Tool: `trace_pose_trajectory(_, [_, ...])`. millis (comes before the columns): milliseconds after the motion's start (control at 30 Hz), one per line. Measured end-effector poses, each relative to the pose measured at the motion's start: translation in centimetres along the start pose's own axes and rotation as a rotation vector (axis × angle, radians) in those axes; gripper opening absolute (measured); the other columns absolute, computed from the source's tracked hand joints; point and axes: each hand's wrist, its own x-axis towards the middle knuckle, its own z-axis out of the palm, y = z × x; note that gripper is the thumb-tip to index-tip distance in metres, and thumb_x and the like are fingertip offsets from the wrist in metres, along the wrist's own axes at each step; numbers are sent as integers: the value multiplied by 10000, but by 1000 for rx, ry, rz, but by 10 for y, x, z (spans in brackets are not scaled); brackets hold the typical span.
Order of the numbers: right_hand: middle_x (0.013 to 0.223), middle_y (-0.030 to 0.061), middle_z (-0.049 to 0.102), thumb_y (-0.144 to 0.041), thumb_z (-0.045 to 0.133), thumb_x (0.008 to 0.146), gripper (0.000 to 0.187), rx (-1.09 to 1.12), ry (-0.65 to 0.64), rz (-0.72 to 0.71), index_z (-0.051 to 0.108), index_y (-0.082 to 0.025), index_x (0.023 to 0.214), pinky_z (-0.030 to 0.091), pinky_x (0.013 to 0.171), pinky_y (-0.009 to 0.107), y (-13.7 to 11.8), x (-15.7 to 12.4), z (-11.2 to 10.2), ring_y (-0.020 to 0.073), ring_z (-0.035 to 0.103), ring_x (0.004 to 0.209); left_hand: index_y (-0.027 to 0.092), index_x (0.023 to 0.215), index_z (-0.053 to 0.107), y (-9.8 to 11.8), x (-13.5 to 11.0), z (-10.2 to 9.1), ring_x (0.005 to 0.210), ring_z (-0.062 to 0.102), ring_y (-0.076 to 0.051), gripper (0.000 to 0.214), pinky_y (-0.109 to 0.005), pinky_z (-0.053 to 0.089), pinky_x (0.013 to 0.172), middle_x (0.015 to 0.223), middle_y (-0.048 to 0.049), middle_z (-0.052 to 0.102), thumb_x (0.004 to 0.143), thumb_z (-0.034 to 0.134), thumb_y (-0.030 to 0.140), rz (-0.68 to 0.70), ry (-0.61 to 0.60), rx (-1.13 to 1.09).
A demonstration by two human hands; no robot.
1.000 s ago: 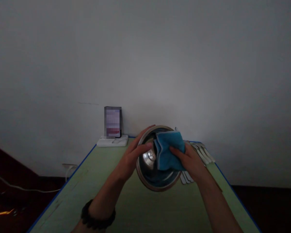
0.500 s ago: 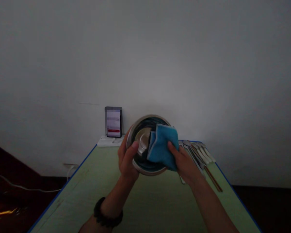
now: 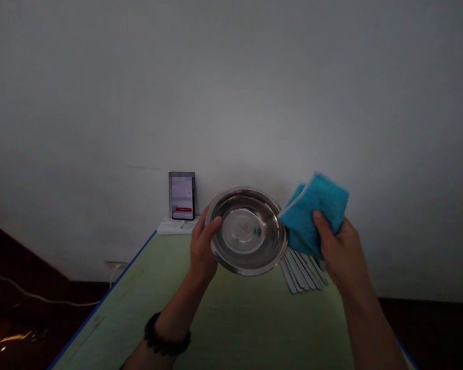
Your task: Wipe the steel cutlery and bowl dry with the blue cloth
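Note:
A shiny round metal bowl is held above the table, its inside facing me. My left hand grips its left rim, thumb on the inner side and fingers behind. My right hand pinches a folded blue cloth, with the thumb on its front. The cloth's left corner comes up to the bowl's right rim; whether they touch I cannot tell. Below the cloth, several flat metal utensil handles lie on the table, their far ends hidden.
A phone leans against the wall on a white base at the table's back left. The pale green table has a blue edge. A white cable runs along at the left.
My right hand has moved the cloth out of the bowl, to the right and slightly up. The bowl now faces me with its whole inside showing. Chopsticks and white-handled utensils have become hidden.

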Motion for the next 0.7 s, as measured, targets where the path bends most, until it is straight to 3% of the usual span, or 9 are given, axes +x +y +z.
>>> trace_pose_trajectory(67, [773,26,590,-499,523,747,348,32,38,-31,536,-180,885,414,624,288,-2,0,-1,173,540,696,216,1119,599,0,0,1,1121,515,-244,331,-352,365,994,1130,-11,632,796,531,243,16,-54,48])
trace_pose_trajectory(200, [845,55,579,-434,599,699,396,-41,158,-73,498,-172,980,420,636,306,-6,-4,4,175,531,705,218,1206,532,0,-4,2,1135,493,-235,376,-356,339,1001,1186,-18,594,833,509,262,67,-86,238])
trace_pose_trajectory(300, [931,78,571,-355,599,700,383,-126,170,-210,498,-179,1024,423,686,333,-7,-9,12,190,534,765,216,1258,478,0,-7,4,1172,450,-236,409,-367,302,1017,1258,-35,538,855,484,286,114,-168,412])
trace_pose_trajectory(400, [919,77,590,-319,581,709,296,-168,23,-269,536,-194,974,426,731,359,-8,-17,24,214,546,811,224,1268,464,-1,-14,11,1201,417,-231,409,-362,271,1033,1302,-37,496,866,466,294,154,-283,475])
trace_pose_trajectory(533, [962,82,634,-414,566,729,368,58,-205,-105,546,-200,1027,440,782,364,-13,-32,43,235,579,878,213,1262,466,-5,-27,26,1225,395,-217,384,-347,251,1048,1327,-44,468,893,416,304,75,-382,417])
trace_pose_trajectory(700, [1147,44,607,-508,414,816,419,410,-345,130,595,-234,1076,384,946,356,-14,-50,59,224,519,1107,207,1234,472,-12,-32,32,1218,400,-200,387,-341,250,1049,1303,-33,486,916,335,379,-37,-230,354])
